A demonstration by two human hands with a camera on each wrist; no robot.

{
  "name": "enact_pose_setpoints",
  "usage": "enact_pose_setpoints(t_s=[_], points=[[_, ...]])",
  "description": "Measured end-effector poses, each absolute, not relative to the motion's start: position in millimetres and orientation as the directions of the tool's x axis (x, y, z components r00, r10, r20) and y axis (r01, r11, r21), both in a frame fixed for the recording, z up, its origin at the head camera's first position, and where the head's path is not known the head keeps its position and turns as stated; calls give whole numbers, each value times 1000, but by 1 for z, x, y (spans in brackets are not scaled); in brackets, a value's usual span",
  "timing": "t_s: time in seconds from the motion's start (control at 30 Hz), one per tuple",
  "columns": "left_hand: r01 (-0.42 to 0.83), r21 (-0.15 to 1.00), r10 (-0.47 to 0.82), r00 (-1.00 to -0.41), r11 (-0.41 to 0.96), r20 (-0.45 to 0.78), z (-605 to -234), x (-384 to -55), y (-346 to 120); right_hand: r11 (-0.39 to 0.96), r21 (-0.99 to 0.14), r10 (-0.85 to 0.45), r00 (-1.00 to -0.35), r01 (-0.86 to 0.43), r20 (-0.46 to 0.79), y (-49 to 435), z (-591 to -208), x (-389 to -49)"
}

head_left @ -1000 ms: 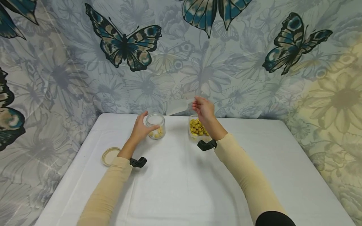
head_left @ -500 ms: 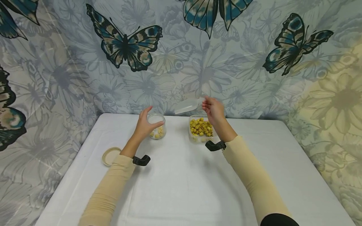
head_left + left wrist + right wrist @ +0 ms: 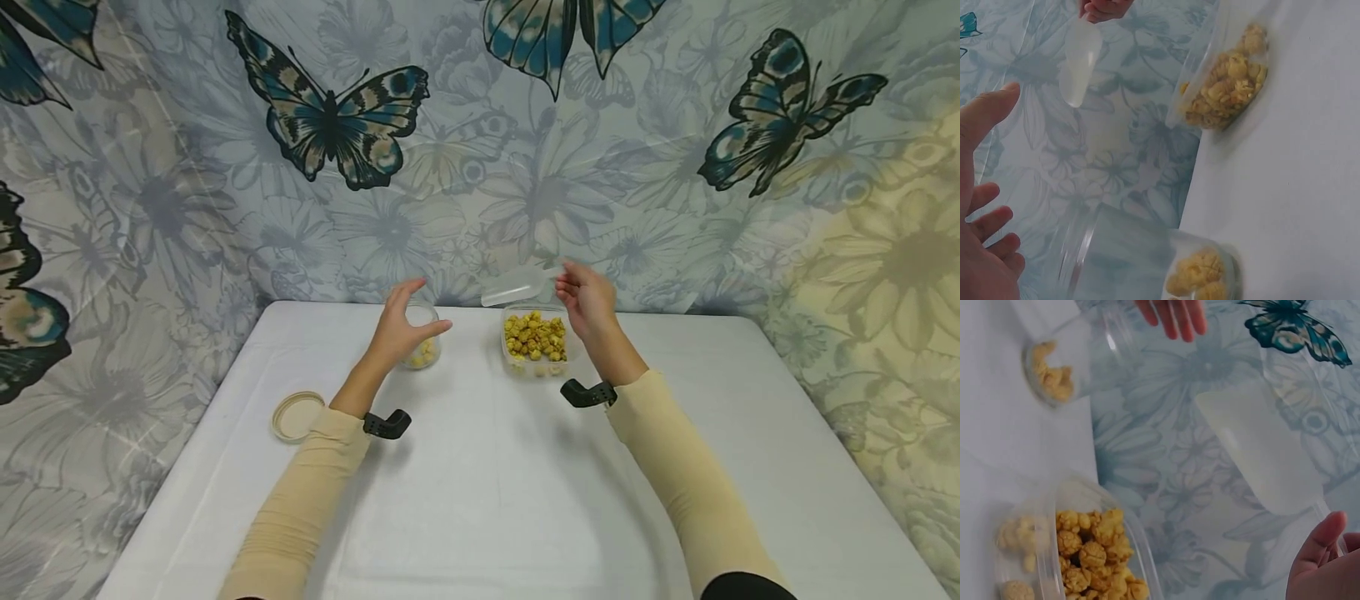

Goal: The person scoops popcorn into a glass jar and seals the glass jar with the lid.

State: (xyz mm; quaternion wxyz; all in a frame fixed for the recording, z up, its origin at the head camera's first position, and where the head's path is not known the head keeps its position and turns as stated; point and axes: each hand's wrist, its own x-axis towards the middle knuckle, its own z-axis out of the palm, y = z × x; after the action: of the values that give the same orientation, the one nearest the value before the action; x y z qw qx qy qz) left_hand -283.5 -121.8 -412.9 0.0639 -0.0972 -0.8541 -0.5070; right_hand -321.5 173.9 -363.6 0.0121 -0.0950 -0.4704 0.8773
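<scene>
My right hand grips the handle of a translucent plastic scoop. The scoop is tilted, held above and behind a clear plastic tub of yellow-brown coated popcorn; nothing shows in its bowl in the right wrist view. My left hand has its thumb and fingers spread wide beside a clear glass jar. In the left wrist view these fingers stand apart from the jar. A few popcorn pieces lie at the jar's bottom. From the head, the left hand partly hides the jar.
A round lid with a cream rim lies left on the white-covered table, beside my left forearm. Jar and tub stand near the table's back edge, with a gap between them. A butterfly-print cloth hangs behind.
The scoop and my right hand have moved right, away from the jar and over the tub's side. My left hand has let go of the jar, drifting slightly up and right.
</scene>
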Motion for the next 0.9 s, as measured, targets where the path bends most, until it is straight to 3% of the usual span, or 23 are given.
enact_pose_setpoints(t_s=[0.9], points=[[262, 893, 255, -951, 367, 175, -434, -284, -62, -602, -796, 158, -969, 58, -189, 211, -381, -316]])
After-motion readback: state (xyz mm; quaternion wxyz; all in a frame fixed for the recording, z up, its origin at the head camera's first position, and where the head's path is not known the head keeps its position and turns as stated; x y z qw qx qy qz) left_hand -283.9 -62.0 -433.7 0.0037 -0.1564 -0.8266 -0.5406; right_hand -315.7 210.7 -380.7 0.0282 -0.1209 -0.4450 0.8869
